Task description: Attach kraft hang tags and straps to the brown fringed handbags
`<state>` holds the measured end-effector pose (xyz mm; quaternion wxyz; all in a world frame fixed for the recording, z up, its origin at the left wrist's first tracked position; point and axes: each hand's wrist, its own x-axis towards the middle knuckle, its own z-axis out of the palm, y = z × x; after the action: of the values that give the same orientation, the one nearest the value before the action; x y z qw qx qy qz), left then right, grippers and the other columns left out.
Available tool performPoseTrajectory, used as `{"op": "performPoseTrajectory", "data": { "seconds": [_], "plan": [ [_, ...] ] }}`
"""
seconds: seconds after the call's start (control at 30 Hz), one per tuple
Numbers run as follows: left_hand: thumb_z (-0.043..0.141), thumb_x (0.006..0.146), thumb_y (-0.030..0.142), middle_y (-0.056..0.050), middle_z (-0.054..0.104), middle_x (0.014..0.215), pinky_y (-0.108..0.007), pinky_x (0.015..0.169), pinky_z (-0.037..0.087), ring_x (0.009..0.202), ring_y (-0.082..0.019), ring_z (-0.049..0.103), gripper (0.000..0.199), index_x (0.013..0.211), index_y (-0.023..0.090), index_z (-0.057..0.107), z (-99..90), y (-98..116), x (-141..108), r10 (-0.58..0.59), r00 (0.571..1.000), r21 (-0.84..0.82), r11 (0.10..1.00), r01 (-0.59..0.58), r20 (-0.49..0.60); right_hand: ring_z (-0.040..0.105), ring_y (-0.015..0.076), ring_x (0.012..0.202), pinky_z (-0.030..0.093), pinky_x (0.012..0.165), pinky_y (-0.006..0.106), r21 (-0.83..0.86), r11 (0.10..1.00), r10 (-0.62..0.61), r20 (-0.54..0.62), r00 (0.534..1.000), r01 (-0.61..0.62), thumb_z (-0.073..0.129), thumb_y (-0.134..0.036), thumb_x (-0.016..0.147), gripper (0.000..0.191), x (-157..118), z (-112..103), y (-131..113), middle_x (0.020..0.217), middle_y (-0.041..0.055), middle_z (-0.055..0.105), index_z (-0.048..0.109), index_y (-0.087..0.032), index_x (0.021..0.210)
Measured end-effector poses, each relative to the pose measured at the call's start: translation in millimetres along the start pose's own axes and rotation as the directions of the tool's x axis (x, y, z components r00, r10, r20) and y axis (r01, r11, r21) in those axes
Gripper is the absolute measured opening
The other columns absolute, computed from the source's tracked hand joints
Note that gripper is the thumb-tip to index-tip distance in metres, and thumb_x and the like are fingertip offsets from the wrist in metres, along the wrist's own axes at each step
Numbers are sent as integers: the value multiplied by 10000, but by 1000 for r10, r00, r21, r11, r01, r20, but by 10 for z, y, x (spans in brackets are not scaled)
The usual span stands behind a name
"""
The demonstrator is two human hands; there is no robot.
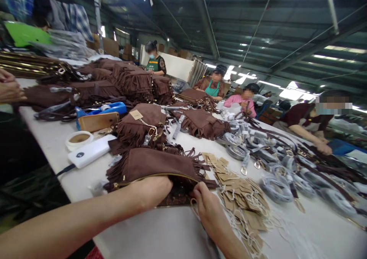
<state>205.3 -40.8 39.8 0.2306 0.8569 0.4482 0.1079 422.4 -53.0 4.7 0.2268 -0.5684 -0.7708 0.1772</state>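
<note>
A brown fringed handbag (160, 162) lies on the table right in front of me, its zipper gaping toward me and a patterned lining showing inside. My left hand (163, 186) reaches through the opening; its fingers are hidden in the bag. At the right end of the opening, the fingers of my right hand (203, 197) are closed on the bag's edge. A metal ring hangs just below that hand. Right behind sits another fringed bag (140, 125) with a paper tag (136, 115) on a white string.
Paper tags (241, 194) with strings lie to the right, beside coiled straps (275, 188) in plastic. A white power bank (91, 152), tape roll (79, 140) and blue tape dispenser (114, 108) are on the left. Bags (126, 79) are piled behind; several co-workers sit around the table.
</note>
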Motion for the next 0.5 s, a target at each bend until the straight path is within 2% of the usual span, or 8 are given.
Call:
{"op": "performPoseTrajectory", "data": {
  "seconds": [0.07,0.17,0.23,0.37,0.5],
  "plan": [
    [460,818,-8,-150,683,1229,-402,1061,422,1149,-283,628,419,1180,137,614,42,73,98,-2,999,24,1000,1,36,608,211,610,350,555,282,-12,1000,3,-2,1000,-3,259,-264,952,189,30,-12,9,682,31,635,362,-263,793],
    [508,838,55,-167,608,1336,-444,1083,410,1221,-314,576,459,1289,126,549,66,124,269,-2,1000,-31,1000,2,10,615,214,626,333,557,278,-93,996,9,26,1000,-7,265,-236,948,204,71,-9,19,690,42,651,419,-243,815],
    [465,844,44,-161,585,1369,-472,1099,394,1250,-320,551,483,1312,133,544,82,87,389,-16,1000,-106,994,15,-6,621,220,634,313,559,280,-127,992,12,44,999,-6,305,-230,941,206,98,-1,26,686,45,657,478,-229,829],
    [380,833,-6,-88,545,1434,-399,1141,359,1316,-244,501,572,1350,184,533,168,-80,548,-22,999,-216,976,28,29,653,240,683,299,570,285,-160,987,11,71,997,1,389,-222,933,212,159,9,50,727,71,695,588,-205,865],
    [465,873,128,-69,640,1326,-341,1118,382,1234,-234,568,418,1259,180,619,292,-158,569,-15,1000,-305,952,23,27,687,238,747,327,600,279,-166,986,20,74,997,-8,428,-177,927,234,231,-8,88,797,74,739,659,-201,906]
  ]
}}
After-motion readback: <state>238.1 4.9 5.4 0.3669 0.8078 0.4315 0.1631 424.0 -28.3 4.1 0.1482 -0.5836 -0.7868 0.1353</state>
